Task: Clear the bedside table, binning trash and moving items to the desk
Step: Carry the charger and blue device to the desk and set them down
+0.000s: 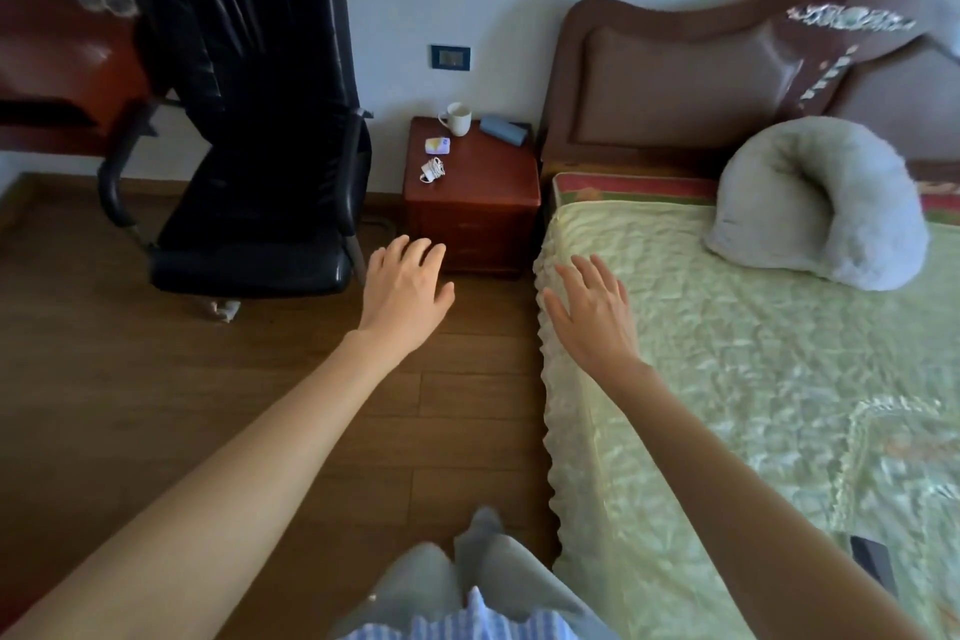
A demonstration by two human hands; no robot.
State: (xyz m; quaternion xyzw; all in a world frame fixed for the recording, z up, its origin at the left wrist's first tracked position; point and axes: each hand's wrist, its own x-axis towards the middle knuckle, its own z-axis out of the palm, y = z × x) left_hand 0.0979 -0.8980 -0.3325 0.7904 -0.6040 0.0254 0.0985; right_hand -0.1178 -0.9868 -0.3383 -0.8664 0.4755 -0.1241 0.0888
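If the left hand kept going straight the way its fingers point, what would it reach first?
Probably the front of the bedside table, just beyond the left hand. Depth is unclear from this single view.

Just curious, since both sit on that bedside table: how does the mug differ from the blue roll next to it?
The mug is white, the blue roll blue. The mug stands upright, mouth up; the roll lies on its side. The mug has a handle, the roll none. Both sit at the table's back edge, untouched.
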